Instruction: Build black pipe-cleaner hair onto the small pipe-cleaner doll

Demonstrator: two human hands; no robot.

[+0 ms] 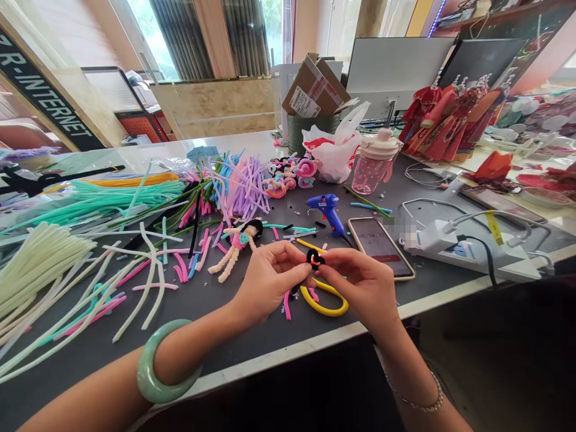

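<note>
Blue hot glue gun (326, 213) on the bench (216, 318), just beside a lit smartphone (380, 247). White power strip (468, 258) off to the right. Farther back, a pink lidded tumbler (375, 162), white plastic bag (333, 150), cardboard box (315, 87) atop a green bin (312, 132), and red costumed figures (450, 123).

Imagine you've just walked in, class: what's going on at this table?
A person is pinching a small black pipe-cleaner piece, with a bit of red on it, between the left hand and right hand. Yellow-handled scissors lie just below the hands. A pipe-cleaner doll lies beside the left hand, near a blue glue gun and a phone. Lilac pipe cleaners are heaped on the grey table.
</note>
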